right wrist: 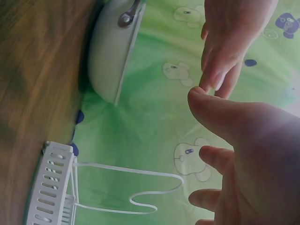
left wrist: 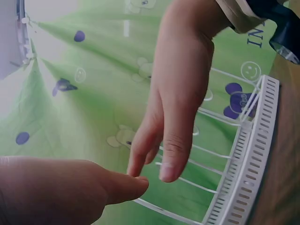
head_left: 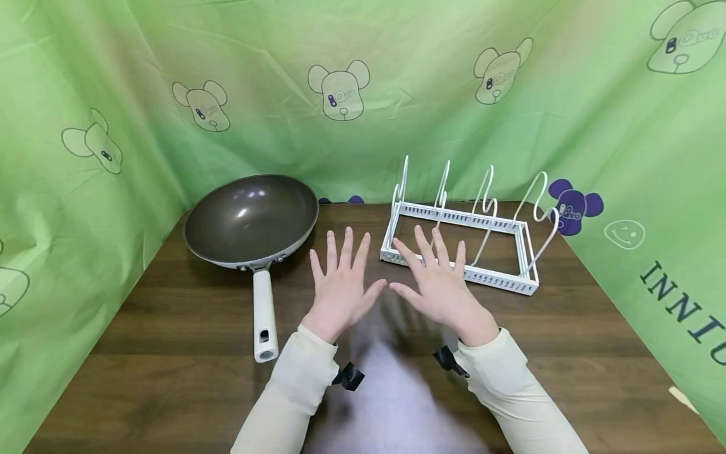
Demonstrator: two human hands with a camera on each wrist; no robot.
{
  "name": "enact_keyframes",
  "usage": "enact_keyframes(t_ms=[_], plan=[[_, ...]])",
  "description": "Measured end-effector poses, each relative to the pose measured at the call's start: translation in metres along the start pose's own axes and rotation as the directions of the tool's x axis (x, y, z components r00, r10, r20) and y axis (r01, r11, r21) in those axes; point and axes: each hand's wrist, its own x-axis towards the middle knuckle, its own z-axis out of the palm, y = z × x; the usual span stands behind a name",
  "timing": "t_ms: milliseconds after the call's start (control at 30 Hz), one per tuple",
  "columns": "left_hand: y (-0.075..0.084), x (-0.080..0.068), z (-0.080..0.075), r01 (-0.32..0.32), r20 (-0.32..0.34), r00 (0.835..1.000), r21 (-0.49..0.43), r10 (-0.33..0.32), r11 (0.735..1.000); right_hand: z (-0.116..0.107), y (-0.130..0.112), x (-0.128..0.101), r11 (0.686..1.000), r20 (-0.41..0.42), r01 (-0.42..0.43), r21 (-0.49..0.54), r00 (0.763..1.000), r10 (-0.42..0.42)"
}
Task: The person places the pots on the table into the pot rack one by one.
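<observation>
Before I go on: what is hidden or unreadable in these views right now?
- Head view: right hand covers part of the white wire pan rack; dark text at the right edge is cut off.
- Left wrist view: the dark grey wok with white handle is out of frame.
- Right wrist view: wok cropped; left hand blurred.

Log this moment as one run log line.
left hand: open, above table | right hand: open, empty | dark round wok with white handle: left, untouched | white wire pan rack: right, empty
</observation>
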Motion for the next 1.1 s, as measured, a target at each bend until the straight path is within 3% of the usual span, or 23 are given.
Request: enact_keyframes(t_ms=[200,500,667,1100], plan=[[-0.001,-0.011,-0.017,-0.011,-0.040,0.999,0.013,0.012,1.000,-0.002,0.001,-0.001,1.000,-0.022,0.016,0.018,1.000,-0.016],[-0.014,-0.035,-0.039,-0.022,-0.105,0.994,0.034,0.026,0.999,-0.004,-0.002,-0.002,0.985,0.019,0.091,0.149,0.995,-0.094],[-0.032,-0.046,-0.048,-0.014,-0.131,0.991,0.026,0.017,1.000,-0.004,-0.002,-0.003,0.967,0.040,0.100,0.236,0.993,-0.112],[-0.096,-0.064,-0.046,0.059,-0.064,0.996,-0.096,-0.066,0.994,0.011,-0.004,-0.010,0.908,0.082,0.126,0.399,0.982,-0.172]])
